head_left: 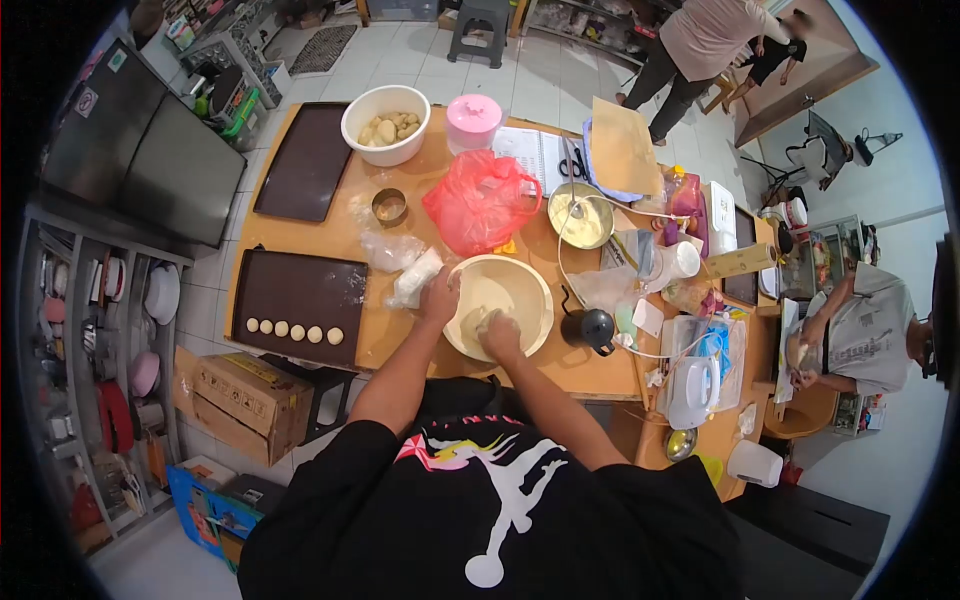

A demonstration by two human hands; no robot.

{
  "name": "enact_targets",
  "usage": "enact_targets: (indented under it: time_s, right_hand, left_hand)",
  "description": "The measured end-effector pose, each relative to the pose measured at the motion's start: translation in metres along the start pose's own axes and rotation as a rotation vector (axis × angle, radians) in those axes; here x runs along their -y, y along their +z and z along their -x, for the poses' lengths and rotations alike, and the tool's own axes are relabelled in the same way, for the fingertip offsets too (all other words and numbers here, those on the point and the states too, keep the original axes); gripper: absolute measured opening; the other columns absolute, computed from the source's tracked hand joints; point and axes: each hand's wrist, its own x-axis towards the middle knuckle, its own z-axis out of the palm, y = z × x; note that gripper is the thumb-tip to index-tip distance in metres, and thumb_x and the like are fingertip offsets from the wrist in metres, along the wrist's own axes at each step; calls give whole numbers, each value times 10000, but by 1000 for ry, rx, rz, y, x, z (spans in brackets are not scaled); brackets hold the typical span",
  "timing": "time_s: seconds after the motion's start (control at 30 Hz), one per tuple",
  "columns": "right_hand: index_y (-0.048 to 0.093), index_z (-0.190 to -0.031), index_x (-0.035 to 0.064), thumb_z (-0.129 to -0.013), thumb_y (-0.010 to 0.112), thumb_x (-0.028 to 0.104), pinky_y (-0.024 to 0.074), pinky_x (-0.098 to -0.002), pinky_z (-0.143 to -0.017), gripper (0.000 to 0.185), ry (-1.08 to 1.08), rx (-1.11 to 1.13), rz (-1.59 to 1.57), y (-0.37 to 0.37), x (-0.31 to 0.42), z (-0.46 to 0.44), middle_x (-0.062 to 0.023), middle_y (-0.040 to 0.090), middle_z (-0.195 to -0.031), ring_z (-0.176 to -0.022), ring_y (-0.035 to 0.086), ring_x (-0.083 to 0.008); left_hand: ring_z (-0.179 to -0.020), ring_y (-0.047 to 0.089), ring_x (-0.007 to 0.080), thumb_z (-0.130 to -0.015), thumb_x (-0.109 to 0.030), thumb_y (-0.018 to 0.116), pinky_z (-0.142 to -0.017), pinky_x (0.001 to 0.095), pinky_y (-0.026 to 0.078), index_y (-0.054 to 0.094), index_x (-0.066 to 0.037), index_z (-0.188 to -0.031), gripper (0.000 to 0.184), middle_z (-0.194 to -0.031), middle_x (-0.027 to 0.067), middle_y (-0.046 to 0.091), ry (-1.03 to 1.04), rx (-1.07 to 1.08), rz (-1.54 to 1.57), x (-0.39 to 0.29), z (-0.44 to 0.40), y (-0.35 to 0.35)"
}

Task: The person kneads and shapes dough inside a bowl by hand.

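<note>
A large cream bowl (515, 283) stands at the table's front edge, with pale dough or flour in it. My left hand (440, 295) is at the bowl's left rim, its fingers curled against the outside. Inside the bowl, my right hand (499, 335) is closed and pressed into the pale mass; what its fingers hold is hidden. Just left of the bowl lies a white plastic bag (413, 280). Several round dough balls (298, 332) sit in a row on the dark tray (300, 285) at the left.
Behind the bowl are a red plastic bag (478, 203), a metal ring (389, 206) and a white bowl of dough pieces (386, 155). A black jug (588, 330) and a metal mixing bowl (582, 232) stand to the right. Other people (868, 325) are at the right and back.
</note>
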Motion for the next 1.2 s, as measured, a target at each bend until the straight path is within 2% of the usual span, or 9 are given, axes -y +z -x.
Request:
enact_targets:
  time_s: [0.1, 0.2, 0.27, 0.47, 0.57, 0.67, 0.87, 1.0, 1.2]
  right_hand:
    - [598, -906, -23, -793, 672, 211, 541, -418, -653, 271, 277, 272, -377, -1, -11, -31, -228, 647, -820, -726, 652, -347]
    - [603, -854, -4, -825, 667, 173, 543, -399, -534, 190, 539, 261, -896, 60, -51, -68, -132, 603, -726, -590, 605, -241]
    - [625, -907, -20, -848, 642, 215, 564, -428, -621, 242, 777, 195, -1163, 11, -17, -45, -116, 607, -738, -640, 623, -249]
    - [580, -1061, -21, -920, 530, 205, 547, -393, -624, 271, 701, 257, -1858, 6, -29, -46, -100, 581, -759, -587, 561, -221]
    - [535, -1172, -23, -919, 516, 178, 536, -377, -640, 323, 622, 188, -1768, -34, 6, -15, -85, 581, -766, -657, 603, -219]
    - [587, -1129, 9, -912, 523, 177, 532, -386, -786, 282, 337, 232, -1325, -68, 10, 11, -76, 611, -849, -849, 657, -233]
    - [641, -1064, -16, -937, 467, 277, 477, -442, -862, 363, 65, -77, -359, -48, -42, -45, -219, 668, -988, -971, 632, -374]
    - [639, -1046, 19, -926, 484, 332, 448, -477, -884, 370, -204, 42, -261, 2, -45, -76, -234, 665, -965, -999, 594, -406]
    - [584, -1177, 74, -871, 605, 330, 458, -471, -874, 400, -388, 79, -60, -62, 0, -14, -235, 592, -1028, -1040, 555, -410]
  left_hand:
    - [-856, 591, 474, -966, -373, 460, -744, 557, 449, 543, -49, -977, 335, -867, 259, 630, -23, 77, 40, 2, 1, -5]
    - [-878, 585, 480, -973, -388, 437, -765, 561, 445, 535, -59, -1008, 345, -891, 264, 626, 12, 108, 53, 11, 4, -5]
    - [-894, 580, 481, -974, -395, 432, -777, 562, 443, 533, -55, -1010, 357, -897, 269, 623, -7, 147, 52, 12, 3, -8]
    - [-904, 578, 490, -974, -398, 428, -791, 566, 443, 523, -43, -1021, 370, -914, 275, 625, -14, 200, 19, 5, 3, -16]
    - [-884, 587, 488, -976, -391, 423, -774, 568, 451, 513, -45, -1041, 364, -904, 278, 628, -15, 176, -23, 4, 4, -16]
    - [-869, 597, 482, -976, -385, 420, -757, 571, 458, 503, -49, -1056, 355, -889, 277, 632, -35, 159, -75, -6, 8, -23]
    - [-877, 603, 476, -975, -377, 422, -755, 573, 461, 503, -66, -1063, 333, -888, 271, 637, -43, 171, -122, -7, 9, -22]
    - [-865, 608, 475, -972, -376, 423, -748, 566, 468, 505, -78, -1068, 323, -880, 266, 641, -36, 158, -151, -10, 13, -25]
    - [-827, 620, 471, -970, -390, 417, -729, 556, 476, 513, -72, -1052, 342, -838, 257, 646, -38, 109, -173, -5, 12, -19]
